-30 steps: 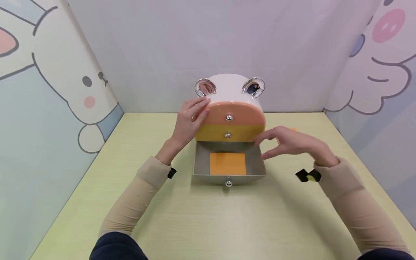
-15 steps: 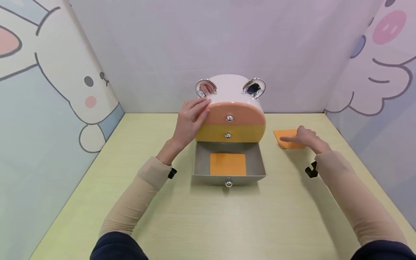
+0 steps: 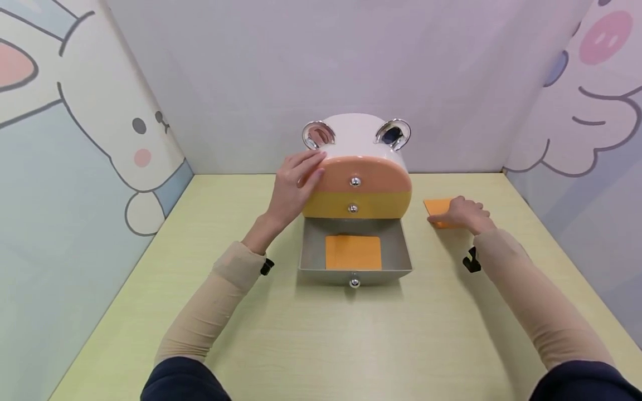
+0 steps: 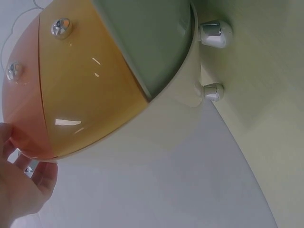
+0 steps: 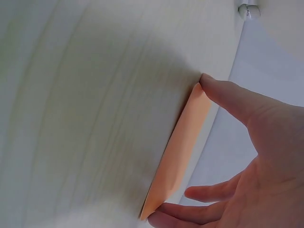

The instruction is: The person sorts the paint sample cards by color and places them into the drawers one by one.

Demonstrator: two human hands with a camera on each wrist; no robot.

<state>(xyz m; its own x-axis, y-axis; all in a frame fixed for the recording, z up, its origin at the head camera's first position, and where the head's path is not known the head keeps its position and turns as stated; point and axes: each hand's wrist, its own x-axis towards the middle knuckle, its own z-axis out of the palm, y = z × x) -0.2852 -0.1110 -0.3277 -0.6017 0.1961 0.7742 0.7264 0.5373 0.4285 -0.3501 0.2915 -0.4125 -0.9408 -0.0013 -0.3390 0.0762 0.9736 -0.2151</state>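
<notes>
A small drawer cabinet (image 3: pixel 358 135) with a white shell and shiny ear shapes stands at the table's middle back. Its pink top drawer (image 3: pixel 381 172) and yellow middle drawer (image 3: pixel 376 205) are closed; the grey bottom drawer (image 3: pixel 311 256) is pulled out. An orange square of paper (image 3: pixel 353 253) lies inside it. My left hand (image 3: pixel 292 186) holds the cabinet's upper left edge, thumb at the pink front. To the right, my right hand (image 3: pixel 463 214) spans a second orange paper (image 5: pixel 178 152) on the table, thumb at one edge and fingertips at the opposite edge.
A pale wood-look table (image 3: pixel 341 345) carries the cabinet. Behind it rises a plain whitish wall (image 3: pixel 241 83), and panels with cartoon animals flank both sides. Silver knobs (image 3: pixel 354 283) sit on the drawer fronts; short silver feet (image 4: pixel 214 34) show under the cabinet.
My right hand has moved right from beside the open drawer to the orange paper on the table, and its thumb and fingers have closed in on the edges. My left hand stays in place.
</notes>
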